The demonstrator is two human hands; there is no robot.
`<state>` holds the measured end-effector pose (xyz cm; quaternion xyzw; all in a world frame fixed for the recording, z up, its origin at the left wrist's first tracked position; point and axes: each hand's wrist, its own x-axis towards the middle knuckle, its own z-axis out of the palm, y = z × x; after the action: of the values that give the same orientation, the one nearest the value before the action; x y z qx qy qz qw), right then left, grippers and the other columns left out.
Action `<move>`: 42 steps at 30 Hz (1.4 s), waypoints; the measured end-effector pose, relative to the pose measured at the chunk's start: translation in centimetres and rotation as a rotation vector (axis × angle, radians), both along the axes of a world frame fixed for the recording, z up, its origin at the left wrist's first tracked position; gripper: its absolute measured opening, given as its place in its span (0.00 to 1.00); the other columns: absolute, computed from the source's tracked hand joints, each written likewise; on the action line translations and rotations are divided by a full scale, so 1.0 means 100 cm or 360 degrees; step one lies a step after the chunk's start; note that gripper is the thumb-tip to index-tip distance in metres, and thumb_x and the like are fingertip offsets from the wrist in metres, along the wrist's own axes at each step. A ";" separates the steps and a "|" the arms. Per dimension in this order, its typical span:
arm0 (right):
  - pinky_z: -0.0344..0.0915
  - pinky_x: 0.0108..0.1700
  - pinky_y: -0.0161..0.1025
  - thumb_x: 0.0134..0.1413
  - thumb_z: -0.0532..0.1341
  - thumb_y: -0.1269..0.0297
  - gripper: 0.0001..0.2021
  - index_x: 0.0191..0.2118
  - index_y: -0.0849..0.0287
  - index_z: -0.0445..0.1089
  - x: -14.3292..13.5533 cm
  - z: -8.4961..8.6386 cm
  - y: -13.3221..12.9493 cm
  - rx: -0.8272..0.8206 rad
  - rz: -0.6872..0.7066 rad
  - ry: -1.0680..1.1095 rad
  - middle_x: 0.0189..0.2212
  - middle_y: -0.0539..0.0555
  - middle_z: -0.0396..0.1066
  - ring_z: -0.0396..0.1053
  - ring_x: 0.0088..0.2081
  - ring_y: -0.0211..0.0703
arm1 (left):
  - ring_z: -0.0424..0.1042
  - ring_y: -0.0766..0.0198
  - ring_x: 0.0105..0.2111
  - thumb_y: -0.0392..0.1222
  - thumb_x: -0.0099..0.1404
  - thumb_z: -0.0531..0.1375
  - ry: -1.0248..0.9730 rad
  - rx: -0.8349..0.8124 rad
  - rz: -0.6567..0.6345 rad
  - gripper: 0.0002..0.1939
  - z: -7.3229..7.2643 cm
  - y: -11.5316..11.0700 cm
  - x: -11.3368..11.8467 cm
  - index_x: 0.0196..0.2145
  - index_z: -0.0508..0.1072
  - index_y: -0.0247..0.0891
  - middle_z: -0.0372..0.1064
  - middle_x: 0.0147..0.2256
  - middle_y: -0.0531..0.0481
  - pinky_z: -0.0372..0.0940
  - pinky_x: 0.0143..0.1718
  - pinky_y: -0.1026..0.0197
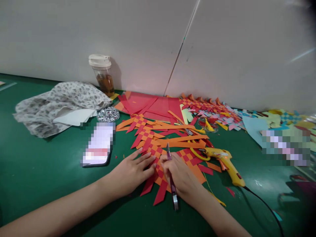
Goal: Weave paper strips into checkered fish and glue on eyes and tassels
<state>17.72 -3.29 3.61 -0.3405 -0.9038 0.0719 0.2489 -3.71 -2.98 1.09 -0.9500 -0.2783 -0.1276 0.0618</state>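
My left hand [138, 168] lies flat with fingers spread on a woven red and orange paper piece [160, 172], pressing it against the table. Loose strip ends stick out from that piece toward me. Closed around a slim purple tool with a silver end [172, 184], my right hand [176, 171] rests on the same weave; whether the tool is a knife or tweezers I cannot tell. Its fingertips touch the paper beside my left fingers. Another red and orange checkered piece [186, 156] lies just beyond my right hand, and orange strips [182, 142] lie farther back.
A yellow glue gun [225, 161] with a black cord lies at right, beside yellow-handled scissors [197, 154]. At left are a phone [98, 144], a dish of gems [108, 114], patterned cloth [66, 98] and a lidded cup [105, 77]. Red sheets [158, 105] lie near the wall.
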 end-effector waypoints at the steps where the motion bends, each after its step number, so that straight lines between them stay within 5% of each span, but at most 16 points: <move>1: 0.63 0.32 0.37 0.58 0.45 0.80 0.13 0.28 0.55 0.55 0.001 0.000 0.000 -0.0055 -0.0046 0.0102 0.29 0.53 0.65 0.62 0.31 0.42 | 0.66 0.53 0.55 0.37 0.68 0.53 0.0011 -0.0007 0.0005 0.13 0.000 0.000 0.000 0.49 0.68 0.37 0.66 0.56 0.41 0.54 0.58 0.48; 6: 0.64 0.36 0.38 0.57 0.51 0.77 0.09 0.31 0.55 0.57 0.011 0.000 0.006 0.0027 -0.0357 0.0532 0.33 0.52 0.66 0.66 0.34 0.40 | 0.65 0.54 0.56 0.37 0.68 0.53 0.0054 -0.0012 0.0013 0.15 0.001 -0.002 -0.004 0.52 0.66 0.38 0.63 0.58 0.43 0.53 0.58 0.49; 11: 0.66 0.38 0.39 0.57 0.56 0.70 0.06 0.32 0.54 0.58 0.046 0.023 0.010 0.0405 -0.0915 0.0696 0.35 0.53 0.70 0.72 0.37 0.43 | 0.63 0.52 0.57 0.36 0.66 0.53 0.0066 0.0004 0.0034 0.19 0.003 -0.002 -0.006 0.54 0.65 0.38 0.63 0.58 0.43 0.55 0.57 0.48; 14: 0.66 0.40 0.45 0.56 0.57 0.60 0.07 0.33 0.53 0.56 0.081 0.028 0.005 0.0350 -0.1293 0.0457 0.43 0.60 0.72 0.72 0.42 0.51 | 0.63 0.51 0.56 0.32 0.62 0.54 -0.0011 0.0080 0.0062 0.21 0.005 -0.004 -0.007 0.53 0.65 0.37 0.64 0.57 0.43 0.56 0.56 0.48; 18: 0.61 0.30 0.45 0.49 0.56 0.42 0.19 0.32 0.53 0.55 0.125 0.008 -0.009 0.0217 -0.1750 -0.0109 0.34 0.60 0.73 0.71 0.34 0.57 | 0.69 0.58 0.46 0.29 0.64 0.50 -0.0325 0.0218 -0.0054 0.17 0.010 -0.013 -0.004 0.48 0.68 0.36 0.71 0.47 0.45 0.63 0.48 0.54; 22: 0.56 0.26 0.40 0.47 0.55 0.37 0.22 0.31 0.53 0.56 0.145 -0.013 -0.019 0.0016 -0.1813 -0.0225 0.23 0.54 0.67 0.66 0.25 0.50 | 0.64 0.66 0.22 0.32 0.69 0.47 -0.0450 0.0285 -0.0317 0.12 0.020 -0.026 0.000 0.40 0.69 0.35 0.67 0.25 0.52 0.59 0.21 0.62; 26: 0.54 0.26 0.39 0.49 0.54 0.38 0.22 0.31 0.54 0.58 0.144 -0.019 -0.018 0.0050 -0.1805 -0.0160 0.22 0.52 0.65 0.63 0.23 0.48 | 0.60 0.66 0.19 0.32 0.68 0.48 -0.0426 0.0204 -0.0628 0.13 0.024 -0.033 0.005 0.32 0.70 0.36 0.64 0.22 0.53 0.55 0.17 0.61; 31: 0.56 0.27 0.40 0.48 0.56 0.39 0.22 0.31 0.54 0.58 0.143 -0.021 -0.013 0.0071 -0.1816 0.0003 0.24 0.53 0.66 0.64 0.25 0.48 | 0.70 0.62 0.30 0.35 0.67 0.48 -0.0301 0.0093 -0.0664 0.13 0.017 -0.034 0.006 0.40 0.72 0.34 0.74 0.36 0.46 0.64 0.26 0.59; 36: 0.63 0.33 0.44 0.43 0.61 0.41 0.22 0.32 0.54 0.58 0.140 -0.014 -0.020 0.0214 -0.1959 0.0497 0.36 0.60 0.73 0.70 0.31 0.52 | 0.71 0.56 0.48 0.40 0.68 0.49 -0.0317 -0.0027 -0.0386 0.18 0.009 -0.028 0.005 0.51 0.69 0.31 0.72 0.50 0.44 0.66 0.46 0.55; 39: 0.64 0.34 0.45 0.44 0.63 0.45 0.20 0.32 0.54 0.58 0.125 -0.004 -0.033 0.0401 -0.1785 0.0643 0.42 0.64 0.73 0.72 0.35 0.53 | 0.72 0.53 0.48 0.43 0.69 0.49 -0.0278 -0.0062 -0.0280 0.19 0.007 -0.024 0.005 0.52 0.69 0.31 0.73 0.50 0.45 0.67 0.47 0.53; 42: 0.66 0.32 0.42 0.46 0.65 0.52 0.17 0.30 0.54 0.57 0.103 0.000 -0.046 0.0250 -0.1499 0.0563 0.44 0.63 0.73 0.73 0.37 0.52 | 0.72 0.52 0.49 0.44 0.70 0.49 -0.0249 -0.0071 -0.0298 0.20 0.007 -0.023 0.003 0.53 0.68 0.31 0.72 0.51 0.45 0.68 0.47 0.52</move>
<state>27.98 -7.86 3.59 -0.6739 -0.5989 -0.0598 0.4285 -3.37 -5.25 1.80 -0.9601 -0.1951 -0.2001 0.0064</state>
